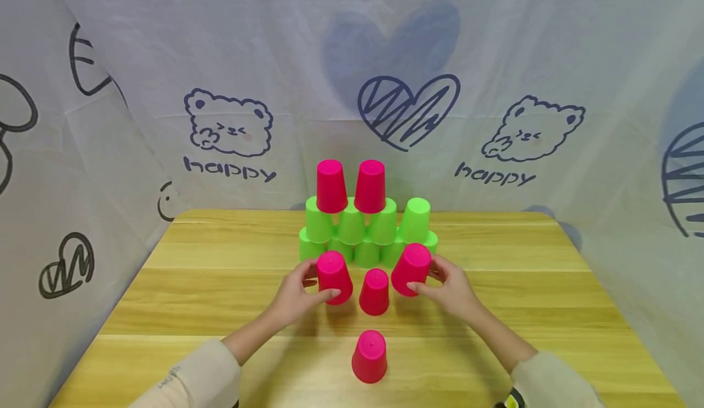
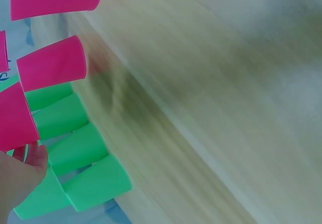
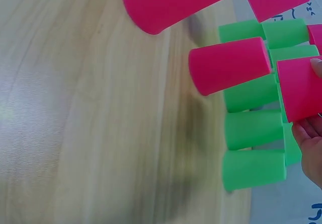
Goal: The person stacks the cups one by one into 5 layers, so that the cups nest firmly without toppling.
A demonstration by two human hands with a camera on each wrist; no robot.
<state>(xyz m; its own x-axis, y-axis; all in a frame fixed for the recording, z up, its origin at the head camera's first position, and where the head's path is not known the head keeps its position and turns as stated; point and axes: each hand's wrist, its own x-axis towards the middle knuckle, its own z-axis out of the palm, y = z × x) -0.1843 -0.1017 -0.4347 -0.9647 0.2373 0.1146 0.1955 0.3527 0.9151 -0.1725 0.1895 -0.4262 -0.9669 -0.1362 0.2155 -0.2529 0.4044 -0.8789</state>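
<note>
My left hand grips an upside-down pink cup, thumb across its front and fingers behind. A second pink cup, slightly tilted, is held the same way by my right hand. Between the two stands another pink cup on the table, mouth down, and one more pink cup stands nearer to me. Behind the hands rise two rows of green cups, with two pink cups on top at the left and middle. In the left wrist view, the left fingers curl at the cup's lower edge.
The wooden table reaches back to a white curtain printed with hearts and bears. The upper green row ends at the right in a green cup with no pink cup over it.
</note>
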